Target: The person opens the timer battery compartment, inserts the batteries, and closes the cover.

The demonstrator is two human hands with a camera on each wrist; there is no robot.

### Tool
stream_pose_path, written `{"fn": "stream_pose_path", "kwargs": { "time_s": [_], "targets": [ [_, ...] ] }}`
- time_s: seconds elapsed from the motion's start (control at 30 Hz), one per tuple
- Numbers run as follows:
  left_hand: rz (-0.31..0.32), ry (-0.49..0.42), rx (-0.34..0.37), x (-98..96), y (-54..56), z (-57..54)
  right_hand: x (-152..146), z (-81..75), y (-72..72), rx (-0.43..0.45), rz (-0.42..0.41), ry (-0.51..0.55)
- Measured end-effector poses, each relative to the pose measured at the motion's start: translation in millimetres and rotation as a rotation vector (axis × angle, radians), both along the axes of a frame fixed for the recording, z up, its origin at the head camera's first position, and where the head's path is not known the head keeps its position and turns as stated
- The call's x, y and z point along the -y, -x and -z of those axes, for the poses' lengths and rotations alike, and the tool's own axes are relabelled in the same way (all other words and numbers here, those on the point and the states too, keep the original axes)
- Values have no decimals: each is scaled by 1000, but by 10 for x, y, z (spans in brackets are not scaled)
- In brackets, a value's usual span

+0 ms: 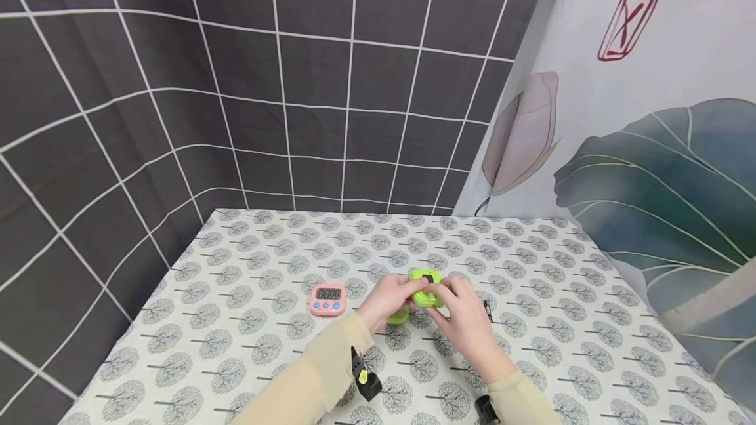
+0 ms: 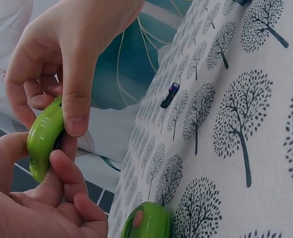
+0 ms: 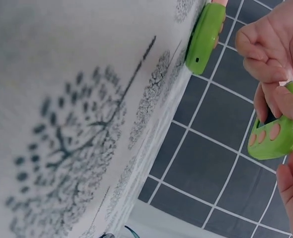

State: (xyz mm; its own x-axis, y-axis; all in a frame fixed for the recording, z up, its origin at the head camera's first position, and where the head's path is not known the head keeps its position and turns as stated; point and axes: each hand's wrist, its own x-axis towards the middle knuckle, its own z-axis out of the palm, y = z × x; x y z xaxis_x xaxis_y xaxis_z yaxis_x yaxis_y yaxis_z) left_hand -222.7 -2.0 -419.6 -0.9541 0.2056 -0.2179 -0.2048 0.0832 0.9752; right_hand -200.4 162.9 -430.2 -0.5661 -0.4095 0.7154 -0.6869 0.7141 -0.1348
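Note:
Both hands hold a lime-green digital timer (image 1: 420,299) above the table, its back with a dark patch towards the head camera. From the left, the left hand (image 1: 390,299) grips its edge. The right hand (image 1: 463,320) holds it from the other side; its thumb presses near the dark patch in the left wrist view. Peach buttons (image 3: 261,136) and the screen show on the timer's front in the right wrist view. A second green timer (image 2: 147,221) lies on the table under the left hand, partly hidden by it in the head view.
A pink timer (image 1: 327,299) reading zeros lies left of the hands. To their right is a small dark battery (image 2: 170,95). The table cloth (image 1: 248,346) has a tree print. Dark gridded fabric (image 1: 313,130) hangs behind, and a leaf-patterned curtain (image 1: 650,169) hangs at right.

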Motion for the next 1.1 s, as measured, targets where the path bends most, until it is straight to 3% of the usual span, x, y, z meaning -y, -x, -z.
{"fn": "stream_pose_path", "kwargs": {
  "time_s": [0.2,0.53,0.73,0.83,0.93,1.1],
  "targets": [
    [-2,0,-6,26,-1,-7,10,-18,26,115,-18,64],
    [29,27,-25,85,3,9,35,-99,81,454,74,397],
    [61,43,-51,112,2,9,9,-141,142,799,133,545],
    [71,63,-74,140,4,21,-5,-146,162,983,118,603],
    [83,72,-85,166,6,27,-15,-141,172,1095,80,621],
    [93,79,-96,204,17,46,-22,-136,189,1157,8,581]
  ]
}}
